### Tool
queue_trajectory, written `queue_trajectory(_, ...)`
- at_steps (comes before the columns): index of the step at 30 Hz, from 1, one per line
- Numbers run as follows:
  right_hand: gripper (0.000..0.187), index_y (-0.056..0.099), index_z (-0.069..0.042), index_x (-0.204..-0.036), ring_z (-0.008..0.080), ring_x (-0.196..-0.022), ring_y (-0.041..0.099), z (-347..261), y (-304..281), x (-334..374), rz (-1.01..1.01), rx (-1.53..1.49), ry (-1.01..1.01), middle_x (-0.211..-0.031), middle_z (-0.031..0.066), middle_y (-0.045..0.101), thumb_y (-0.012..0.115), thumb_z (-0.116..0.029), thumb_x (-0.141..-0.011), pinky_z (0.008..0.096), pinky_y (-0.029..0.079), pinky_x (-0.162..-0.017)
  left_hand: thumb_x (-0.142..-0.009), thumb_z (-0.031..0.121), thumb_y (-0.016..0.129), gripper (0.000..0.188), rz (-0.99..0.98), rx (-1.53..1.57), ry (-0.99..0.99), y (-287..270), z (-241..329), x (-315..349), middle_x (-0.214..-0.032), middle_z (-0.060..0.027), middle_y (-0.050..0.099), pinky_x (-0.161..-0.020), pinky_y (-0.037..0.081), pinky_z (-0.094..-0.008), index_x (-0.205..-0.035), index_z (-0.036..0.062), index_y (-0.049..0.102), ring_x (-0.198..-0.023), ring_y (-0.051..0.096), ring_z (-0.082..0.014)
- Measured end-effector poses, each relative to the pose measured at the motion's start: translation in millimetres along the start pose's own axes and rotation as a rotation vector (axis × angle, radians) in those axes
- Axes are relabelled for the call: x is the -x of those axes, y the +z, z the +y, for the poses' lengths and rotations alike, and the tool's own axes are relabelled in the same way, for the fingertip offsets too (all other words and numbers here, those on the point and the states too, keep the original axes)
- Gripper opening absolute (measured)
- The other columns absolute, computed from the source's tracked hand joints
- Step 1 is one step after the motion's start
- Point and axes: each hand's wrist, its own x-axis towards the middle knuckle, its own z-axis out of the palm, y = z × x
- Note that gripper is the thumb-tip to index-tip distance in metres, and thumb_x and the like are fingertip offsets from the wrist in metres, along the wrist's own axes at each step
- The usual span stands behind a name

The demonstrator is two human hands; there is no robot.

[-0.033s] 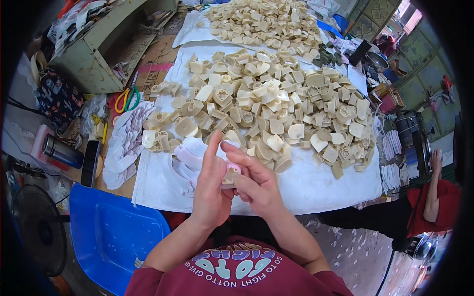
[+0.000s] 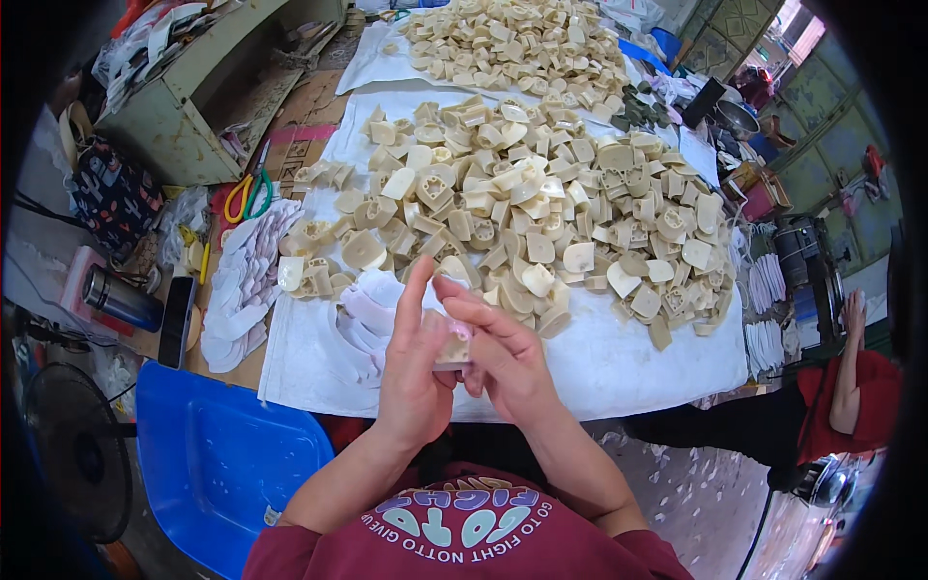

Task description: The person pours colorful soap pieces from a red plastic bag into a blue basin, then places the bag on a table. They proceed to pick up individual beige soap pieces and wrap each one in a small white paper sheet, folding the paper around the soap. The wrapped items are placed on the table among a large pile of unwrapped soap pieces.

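Between the left hand (image 2: 414, 372) and right hand (image 2: 503, 362), both closed on one block (image 2: 452, 350), work looks early: beyond them a big pile (image 2: 522, 208) remains.

Both hands meet at the middle, forearms bare.

The left hand (image 2: 414, 372) stands upright, palm turned inward, fingers straight and pointing away from the body. The right hand (image 2: 503, 362) presses against it, fingers curled over toward the left palm, thumb tucked low. Both forearms rise from the lower edge and converge at the wrists.
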Motion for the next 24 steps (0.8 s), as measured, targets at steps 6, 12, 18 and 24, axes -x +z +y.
queue_trajectory(6, 0.027, 0.062, -0.003, -0.119, 0.0232, -0.121, 0.051, 12, 5, -5, 0.118, 0.5, -0.3, -0.142, 0.0164, 0.044, 0.053, -0.012, -0.095, 0.0354, 0.04, -0.101, -0.1, 0.03, 0.04, 0.055, 0.198, -0.276, 0.06, 17, -10, -10, -0.104, -0.0064, 0.058, -0.047, 0.042, -0.0232, -0.149, 0.011, 0.024, -0.074, 0.056, -0.0094)
queue_trajectory(12, 0.035, 0.061, -0.005, -0.121, 0.0312, -0.131, 0.042, -9, 6, -13, -0.005, 0.654, -0.269, -0.138, 0.0151, 0.048, 0.063, -0.014, -0.088, 0.0408, 0.035, -0.106, -0.101, 0.032, 0.039, 0.053, 0.056, -0.192, -0.023, 3, 12, -10, -0.11, -0.0069, 0.057, -0.048, 0.043, -0.0228, -0.148, 0.0114, 0.026, -0.079, 0.057, -0.0098)
queue_trajectory(18, 0.044, 0.06, -0.003, -0.121, 0.0289, -0.131, 0.043, -3, -13, -19, -0.04, 0.685, -0.407, -0.141, 0.0133, 0.046, 0.072, -0.012, -0.08, 0.0391, 0.039, -0.102, -0.096, 0.045, 0.049, 0.071, -0.038, 0.076, -0.178, 1, 17, -12, -0.118, -0.0108, 0.056, -0.063, 0.051, -0.0281, -0.152, 0.0202, 0.014, -0.089, 0.06, -0.014)
queue_trajectory(24, 0.043, 0.057, -0.001, -0.124, 0.0133, -0.101, 0.06, -21, -2, -6, -0.154, -0.053, -0.063, -0.141, 0.0125, 0.047, 0.068, -0.001, -0.083, 0.0226, 0.05, -0.074, -0.086, 0.031, 0.071, 0.094, -0.098, 0.048, -0.142, -1, 19, -2, -0.124, -0.0104, 0.054, -0.076, 0.052, -0.0325, -0.153, 0.0231, 0.006, -0.102, 0.06, -0.0214)
